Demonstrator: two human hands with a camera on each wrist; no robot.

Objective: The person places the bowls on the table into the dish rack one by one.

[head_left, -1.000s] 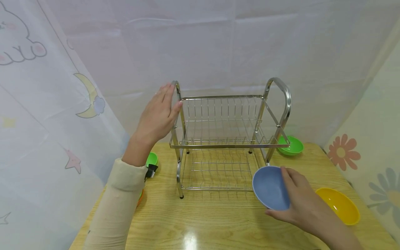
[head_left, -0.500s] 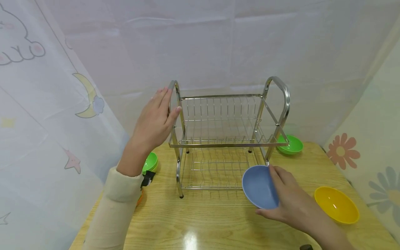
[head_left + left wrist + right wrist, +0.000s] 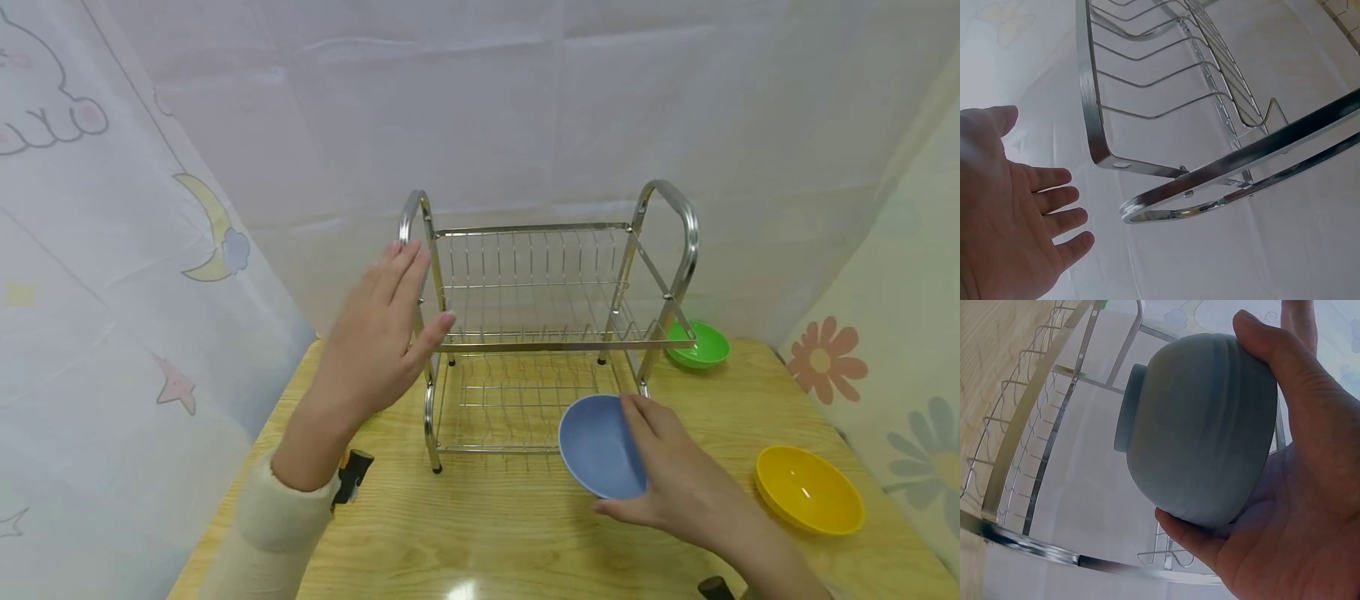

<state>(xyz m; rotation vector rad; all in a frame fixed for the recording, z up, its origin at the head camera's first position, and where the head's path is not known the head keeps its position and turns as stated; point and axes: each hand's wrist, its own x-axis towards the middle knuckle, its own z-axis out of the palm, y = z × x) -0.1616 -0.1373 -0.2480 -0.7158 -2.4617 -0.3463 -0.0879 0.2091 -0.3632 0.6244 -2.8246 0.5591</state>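
Note:
A blue bowl (image 3: 602, 446) is gripped at its right side by my right hand (image 3: 678, 475), its inside facing up toward the head camera. In the right wrist view the same bowl (image 3: 1200, 431) shows its rounded outside and foot ring, thumb and fingers spread across it. Behind it stands a two-tier metal dish rack (image 3: 543, 347), and the bowl overlaps the lower tier's front right corner in the head view. My left hand (image 3: 375, 333) is at the rack's left post with fingers straight. From the left wrist, that hand (image 3: 1016, 212) is apart from the rack and holds nothing.
On the wooden table (image 3: 480, 533) a yellow bowl (image 3: 810, 490) sits at the right. A green bowl (image 3: 699, 345) lies behind the rack's right side. Hanging cloth (image 3: 525, 108) closes off the back and both sides.
My right hand has carried the blue bowl leftward across the front of the rack. The left hand has come down and slightly nearer, away from the top of the left post.

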